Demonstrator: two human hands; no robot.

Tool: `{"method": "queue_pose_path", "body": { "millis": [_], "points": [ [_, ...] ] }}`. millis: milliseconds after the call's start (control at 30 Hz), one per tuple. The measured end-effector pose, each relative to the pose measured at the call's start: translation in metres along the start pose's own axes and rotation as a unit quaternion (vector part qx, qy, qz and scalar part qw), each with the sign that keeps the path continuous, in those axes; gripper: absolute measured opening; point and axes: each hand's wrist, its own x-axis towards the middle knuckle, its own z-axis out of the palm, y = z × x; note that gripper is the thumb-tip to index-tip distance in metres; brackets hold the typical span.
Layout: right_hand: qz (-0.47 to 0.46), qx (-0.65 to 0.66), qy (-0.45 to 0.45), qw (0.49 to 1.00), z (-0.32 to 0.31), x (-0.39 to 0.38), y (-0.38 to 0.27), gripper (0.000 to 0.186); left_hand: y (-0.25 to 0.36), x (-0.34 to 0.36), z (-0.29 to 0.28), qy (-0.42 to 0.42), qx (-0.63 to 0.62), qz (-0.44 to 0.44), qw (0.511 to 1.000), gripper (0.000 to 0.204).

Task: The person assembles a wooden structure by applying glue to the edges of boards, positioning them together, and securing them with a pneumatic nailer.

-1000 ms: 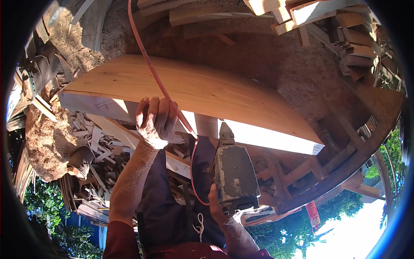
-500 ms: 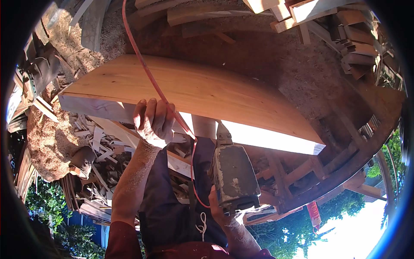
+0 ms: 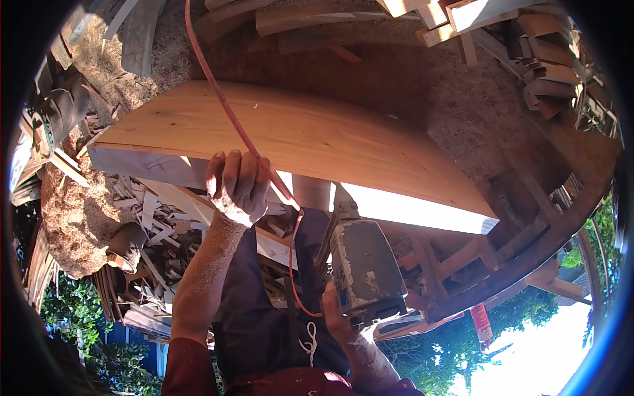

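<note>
A long, thick wooden board (image 3: 284, 129) with a curved far edge lies across the view, its near side lit by the sun. My left hand (image 3: 239, 185) is closed over the board's near edge, fingertips curled onto its top face. A red cord (image 3: 221, 99) runs down across the board past my left index finger, then loops toward my right hand. In my right hand (image 3: 338, 317) is a power tool (image 3: 368, 264) with a scuffed dark grey body. Its narrow front end meets the board's near edge. The tool's underside and most of my right fingers are hidden.
Wood offcuts (image 3: 155, 214) and a heap of sawdust (image 3: 72, 218) lie to the left. More cut timber (image 3: 548, 66) is stacked at the far right. A wooden frame (image 3: 449, 264) stands below the board's right end. Green foliage (image 3: 422, 360) shows along the lower rim.
The power tool has slid a little to the right along the board's near edge, and its body has tilted slightly. My left hand stays in place on the board.
</note>
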Motion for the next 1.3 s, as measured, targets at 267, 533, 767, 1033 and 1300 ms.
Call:
{"method": "queue_pose_path", "body": {
  "millis": [267, 533, 767, 1033, 1300],
  "points": [
    [0.025, 0.020, 0.004, 0.999, -0.007, 0.002, 0.001, 0.024, -0.003, -0.001, 0.001, -0.009, 0.007, 0.002, 1.000, 0.025],
    [0.068, 0.055, 0.016, 0.996, -0.023, 0.012, 0.002, 0.024, -0.002, 0.002, 0.001, -0.003, 0.013, -0.003, 1.000, 0.026],
    [0.036, 0.008, -0.007, 0.999, -0.032, 0.020, 0.007, 0.021, -0.005, 0.002, 0.002, -0.001, 0.007, 0.014, 1.000, 0.032],
    [0.041, 0.001, 0.009, 0.999, -0.026, 0.029, 0.013, 0.015, -0.011, -0.002, -0.003, -0.025, 0.017, 0.008, 1.000, 0.041],
    [0.201, 0.180, 0.046, 0.962, -0.014, 0.044, -0.021, 0.006, -0.014, 0.016, -0.011, -0.024, -0.050, -0.004, 0.998, 0.032]
  ]
}}
